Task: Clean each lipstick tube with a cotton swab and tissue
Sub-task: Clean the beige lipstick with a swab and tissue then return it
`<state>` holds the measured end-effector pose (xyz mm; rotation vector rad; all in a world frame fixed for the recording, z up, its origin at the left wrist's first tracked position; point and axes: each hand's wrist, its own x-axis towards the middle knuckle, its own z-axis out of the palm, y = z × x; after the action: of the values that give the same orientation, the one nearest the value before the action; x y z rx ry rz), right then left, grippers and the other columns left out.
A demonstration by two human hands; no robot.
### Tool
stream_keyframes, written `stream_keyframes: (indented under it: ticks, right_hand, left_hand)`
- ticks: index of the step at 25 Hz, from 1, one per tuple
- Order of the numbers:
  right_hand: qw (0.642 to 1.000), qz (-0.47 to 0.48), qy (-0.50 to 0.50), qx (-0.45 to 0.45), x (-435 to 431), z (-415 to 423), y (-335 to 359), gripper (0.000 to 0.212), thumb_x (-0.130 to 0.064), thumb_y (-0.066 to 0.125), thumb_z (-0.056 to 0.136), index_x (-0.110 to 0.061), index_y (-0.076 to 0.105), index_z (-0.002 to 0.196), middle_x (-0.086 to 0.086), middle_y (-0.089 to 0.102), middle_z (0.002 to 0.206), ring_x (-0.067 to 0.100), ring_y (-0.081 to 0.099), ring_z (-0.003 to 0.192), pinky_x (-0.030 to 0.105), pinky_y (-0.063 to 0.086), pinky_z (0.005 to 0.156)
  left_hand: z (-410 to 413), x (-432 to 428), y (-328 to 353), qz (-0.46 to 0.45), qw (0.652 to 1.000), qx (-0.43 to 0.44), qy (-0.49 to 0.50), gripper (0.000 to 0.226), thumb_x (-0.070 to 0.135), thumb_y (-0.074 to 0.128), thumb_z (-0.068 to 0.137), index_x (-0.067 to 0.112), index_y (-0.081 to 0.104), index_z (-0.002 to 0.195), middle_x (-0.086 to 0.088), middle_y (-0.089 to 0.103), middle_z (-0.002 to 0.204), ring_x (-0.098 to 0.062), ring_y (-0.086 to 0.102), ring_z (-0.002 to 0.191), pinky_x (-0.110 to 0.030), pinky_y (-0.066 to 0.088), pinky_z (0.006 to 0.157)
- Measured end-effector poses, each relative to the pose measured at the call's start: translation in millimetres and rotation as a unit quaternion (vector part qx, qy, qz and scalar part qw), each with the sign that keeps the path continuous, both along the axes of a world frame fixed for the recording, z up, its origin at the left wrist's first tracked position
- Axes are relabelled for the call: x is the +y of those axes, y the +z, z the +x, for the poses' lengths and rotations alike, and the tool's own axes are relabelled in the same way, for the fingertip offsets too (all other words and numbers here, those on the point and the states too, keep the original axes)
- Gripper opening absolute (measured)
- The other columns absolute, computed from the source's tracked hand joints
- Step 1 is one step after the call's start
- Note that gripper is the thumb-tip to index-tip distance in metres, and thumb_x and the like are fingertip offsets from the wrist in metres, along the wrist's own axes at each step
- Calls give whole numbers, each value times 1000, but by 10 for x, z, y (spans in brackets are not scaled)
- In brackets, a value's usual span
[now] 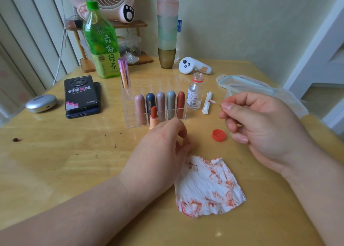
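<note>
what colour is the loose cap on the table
Red; the cap shows best in the head view.

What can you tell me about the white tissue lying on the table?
The tissue is a thin, crumpled white paper sheet, spread roughly flat on the wooden table between the person's forearms. Red-orange smears streak it, densest along its top and lower left edges. The left hand, gripping an open lipstick, sits by its upper left corner; contact cannot be told. The right hand, pinching a cotton swab, is clear of it.

Left hand: lipstick; right hand: swab
</note>
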<state>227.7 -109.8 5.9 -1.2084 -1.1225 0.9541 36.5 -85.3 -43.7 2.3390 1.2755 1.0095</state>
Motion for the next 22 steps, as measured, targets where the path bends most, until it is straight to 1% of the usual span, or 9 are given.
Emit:
stream_keyframes:
  ticks: [5, 8, 9, 11, 12, 13, 16, 18, 22]
  right_hand:
    - [1000, -6, 1, 1, -5, -8, -12, 16, -1, 59, 93, -6, 63, 79, 10, 60, 70, 14, 42, 55, 20, 29, 38]
    - [1000, -6, 7, 16, -10, -1, 2, 13, 0, 57, 93, -4, 61, 81, 7, 58, 69, 14, 41, 55, 20, 27, 38]
    - [1000, -5, 11, 28, -11, 3, 8, 13, 0, 55, 94, -3, 60, 82, 7, 56, 68, 14, 40, 55, 20, 27, 38]
    - [998, -1, 22, 60, -15, 9, 10, 16, -2, 51, 97, -3, 55, 82, 6, 48, 68, 15, 35, 55, 21, 26, 38]
    - [997, 3, 25, 74, -20, 7, 10, 18, -4, 49, 99, -4, 53, 81, 5, 45, 68, 15, 32, 55, 22, 25, 38]
    - [996, 6, 27, 82, -28, -4, 12, 21, -8, 48, 100, -5, 52, 80, 5, 43, 67, 16, 30, 55, 22, 24, 38]
    - [996, 16, 26, 86, -51, -61, 14, 25, -16, 50, 100, -6, 52, 77, 5, 40, 65, 17, 29, 54, 23, 24, 39]
    - [996, 16, 32, 77, -69, -104, 4, 22, -17, 55, 95, -4, 54, 77, 6, 43, 64, 17, 32, 53, 23, 26, 39]
    - [994, 26, 67, 83, -124, -208, -21, 14, -17, 68, 80, -6, 64, 73, 10, 53, 65, 16, 42, 52, 23, 33, 41]
  left_hand:
    - [-20, -50, 96, 1, 1000, 10, 13, 21, 40, 69, 88, 27, 55, 94, 14, 55, 80, -1, 54, 68, -23, 44, 62]
    - [-173, -207, 317, 70, 996, 57, 19, 30, 46, 71, 86, 28, 51, 71, 14, 45, 60, -5, 44, 52, -16, 32, 46]
    - [-271, -240, 413, 85, 995, 49, 27, 38, 46, 70, 84, 25, 47, 62, 11, 40, 51, -5, 38, 46, -14, 28, 44]
    - [-466, -184, 602, 39, 996, -55, 51, 45, 41, 67, 82, 17, 43, 53, 3, 34, 42, -5, 30, 38, -16, 24, 41]
    - [-577, -75, 656, -24, 994, -86, 68, 42, 38, 66, 82, 13, 47, 55, 2, 36, 41, -5, 29, 36, -19, 27, 40]
    - [-683, 52, 695, -99, 990, -58, 78, 38, 38, 68, 83, 13, 53, 58, 1, 40, 41, -5, 32, 35, -21, 30, 43]
    - [-768, 227, 717, -266, 950, 153, 57, 38, 67, 70, 67, 30, 67, 75, 12, 65, 62, -3, 57, 51, -27, 45, 55]
    - [-679, 210, 593, -269, 949, 155, 60, 51, 74, 69, 58, 36, 64, 92, 19, 66, 79, 1, 61, 69, -21, 46, 61]
    - [-475, 196, 321, -210, 969, 71, 106, 49, 66, 76, 64, 37, 60, 100, 20, 62, 85, 1, 58, 73, -22, 45, 63]
